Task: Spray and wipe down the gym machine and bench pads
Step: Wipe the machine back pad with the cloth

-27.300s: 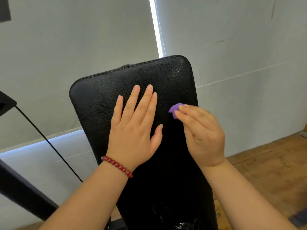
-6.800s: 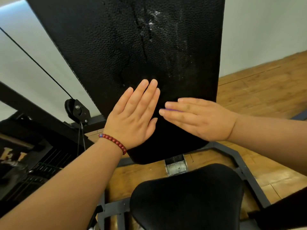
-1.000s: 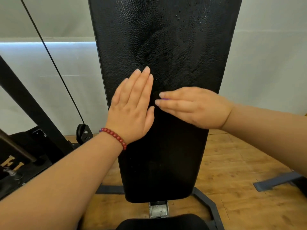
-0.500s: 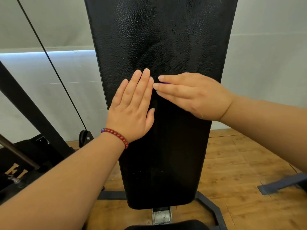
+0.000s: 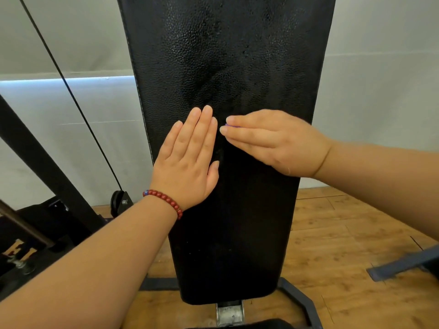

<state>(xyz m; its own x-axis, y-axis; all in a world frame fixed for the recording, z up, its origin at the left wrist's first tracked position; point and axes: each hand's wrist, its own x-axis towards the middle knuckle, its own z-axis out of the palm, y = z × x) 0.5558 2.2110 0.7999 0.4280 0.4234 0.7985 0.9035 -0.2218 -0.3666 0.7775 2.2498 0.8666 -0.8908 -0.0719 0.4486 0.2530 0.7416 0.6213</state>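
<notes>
head: right hand (image 5: 280, 143) presses purple cloth (image 5: 230, 125) on pad (image 5: 225, 55)

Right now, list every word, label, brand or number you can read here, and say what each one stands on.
"E I": gold letters on the black machine base at lower left. Only a fragment of a longer word shows, and the second letter could be an L.
Nothing else can be read: the back pad, the purple cloth and the bead bracelet carry no visible text.
</notes>
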